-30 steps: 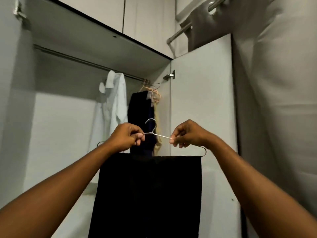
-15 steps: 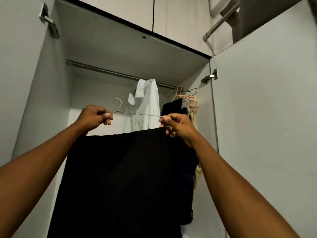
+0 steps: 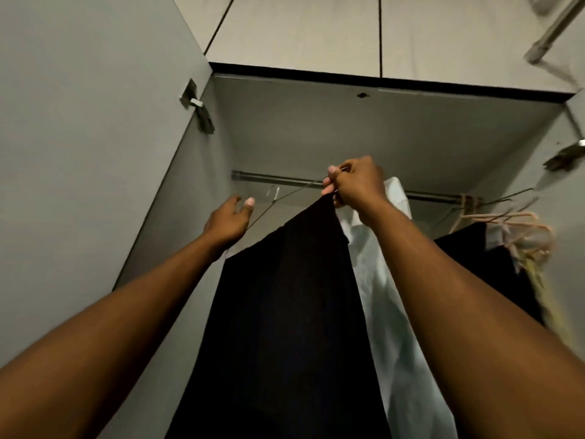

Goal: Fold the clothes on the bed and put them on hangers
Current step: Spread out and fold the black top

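Right grip: fingers curled, thumb and forefinger pinching the upper wire of a thin metal hanger. The top corner of the black garment is caught in the same pinch. The arm is raised and extended into the wardrobe.

Left grip: spread and relaxed, palm turned inward, holding nothing. It sits just beside the lower left run of the hanger wire. Contact with the wire cannot be determined.

Hanger: tilted, high on the right, low on the left. Its hook is blurred and lies close under the clothes rail. Whether it is seated on the rail cannot be determined.

Black garment: draped over the hanger, hanging straight down between the two forearms, inside the left part of the wardrobe opening.

Surroundings: a white shirt hangs directly behind the right wrist, touching the black garment's right edge. Further right on the rail hangs a dark garment with a cluster of peach hangers beside it. The left wardrobe door stands open, its hinge visible near the top. Closed upper cabinet doors sit above the opening.
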The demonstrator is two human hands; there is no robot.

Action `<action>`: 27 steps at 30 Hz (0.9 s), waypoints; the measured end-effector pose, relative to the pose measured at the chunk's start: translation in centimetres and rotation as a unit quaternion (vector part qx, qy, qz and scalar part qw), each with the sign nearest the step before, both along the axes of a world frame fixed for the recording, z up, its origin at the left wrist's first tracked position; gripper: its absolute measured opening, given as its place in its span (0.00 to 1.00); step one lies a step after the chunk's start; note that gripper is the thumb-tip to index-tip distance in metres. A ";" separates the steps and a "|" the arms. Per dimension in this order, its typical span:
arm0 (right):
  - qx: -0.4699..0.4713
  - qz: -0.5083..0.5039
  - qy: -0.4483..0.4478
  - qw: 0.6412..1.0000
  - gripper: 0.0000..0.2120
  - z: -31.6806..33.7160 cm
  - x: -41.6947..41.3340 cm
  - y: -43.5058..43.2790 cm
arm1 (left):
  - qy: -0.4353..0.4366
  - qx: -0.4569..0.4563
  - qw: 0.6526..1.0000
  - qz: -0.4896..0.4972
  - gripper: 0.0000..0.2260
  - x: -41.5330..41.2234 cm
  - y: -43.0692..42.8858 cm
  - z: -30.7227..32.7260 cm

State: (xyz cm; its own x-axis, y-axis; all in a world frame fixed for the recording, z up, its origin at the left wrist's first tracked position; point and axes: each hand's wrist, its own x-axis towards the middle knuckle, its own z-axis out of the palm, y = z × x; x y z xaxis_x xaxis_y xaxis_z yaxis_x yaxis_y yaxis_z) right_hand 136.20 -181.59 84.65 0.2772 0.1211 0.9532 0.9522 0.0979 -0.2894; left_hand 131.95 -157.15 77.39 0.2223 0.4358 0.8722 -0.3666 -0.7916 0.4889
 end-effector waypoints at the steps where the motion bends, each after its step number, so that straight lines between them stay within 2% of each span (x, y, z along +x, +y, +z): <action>1: 0.013 0.000 -0.002 1.000 0.12 0.8 0.4 0.8 | 0.007 -0.002 1.000 0.003 0.29 0.2 0.3 0.3; 4: 0.061 -0.010 -0.014 0.998 0.13 2.6 1.8 3.6 | 0.049 0.019 0.999 0.004 0.29 0.9 1.1 1.4; 8: 0.111 -0.075 -0.043 0.990 0.16 4.4 3.9 7.1 | 0.081 0.053 0.995 -0.036 0.27 2.3 1.4 2.6; 11: 0.138 -0.119 -0.049 0.982 0.15 5.3 5.5 9.5 | 0.097 0.055 0.991 -0.071 0.37 3.5 1.4 2.5; 12: 0.146 -0.130 -0.048 0.980 0.14 5.4 6.0 10.1 | 0.097 0.053 0.991 -0.077 0.37 4.0 1.2 2.5; 14: 0.154 -0.148 -0.049 0.976 0.14 5.9 6.9 11.7 | 0.089 0.063 0.991 -0.082 0.32 4.8 0.9 2.2; 16: 0.157 -0.158 -0.052 0.974 0.15 6.3 7.6 13.2 | 0.093 0.077 0.989 -0.085 0.31 5.6 1.0 1.9; 20: 0.166 -0.174 -0.044 0.970 0.16 6.5 8.5 16.3 | 0.105 0.105 0.983 -0.110 0.36 6.3 2.5 1.5; 25: 0.142 -0.183 -0.060 0.971 0.12 6.4 8.2 19.7 | 0.145 0.103 0.982 -0.056 0.50 6.3 4.0 1.3; 27: 0.134 -0.202 -0.070 0.968 0.10 6.4 7.5 20.9 | 0.143 0.103 0.984 -0.042 0.49 6.2 4.5 1.0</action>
State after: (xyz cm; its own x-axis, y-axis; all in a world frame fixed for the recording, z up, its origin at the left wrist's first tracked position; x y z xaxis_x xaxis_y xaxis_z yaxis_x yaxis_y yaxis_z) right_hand 143.72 -160.65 91.01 0.1154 -0.2266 0.9671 0.9568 -0.2364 -0.1696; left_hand 138.16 -152.64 78.39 0.4989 0.2267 0.8365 -0.3061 -0.8569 0.4148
